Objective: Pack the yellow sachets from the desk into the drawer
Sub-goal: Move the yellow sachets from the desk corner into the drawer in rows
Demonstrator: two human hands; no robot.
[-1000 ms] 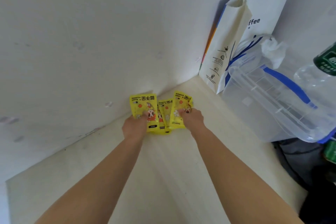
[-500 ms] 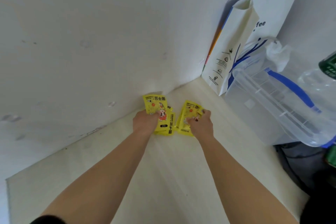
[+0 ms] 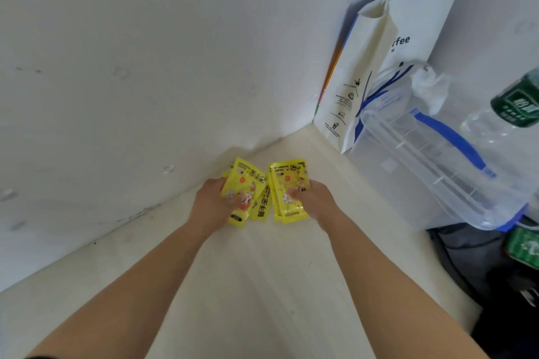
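Yellow sachets with cartoon print lie at the far edge of the pale wooden desk (image 3: 262,285), close to the white wall. My left hand (image 3: 214,204) grips a small bunch of sachets (image 3: 248,186) with the thumb on top. My right hand (image 3: 316,198) grips a second bunch of sachets (image 3: 287,186) just to the right. The two bunches are a little apart, and their lower edges rest on or near the desk. No drawer is in view.
A white paper bag (image 3: 379,67) with blue print leans in the corner at the back right. A clear plastic box with blue handles (image 3: 437,160) stands in front of it. A clear bottle with a green label (image 3: 516,102) and dark items sit at the right edge.
The sachets lay fanned together under both hands; now they are split into two bunches, one gripped in each hand, and the bunches have drawn apart.
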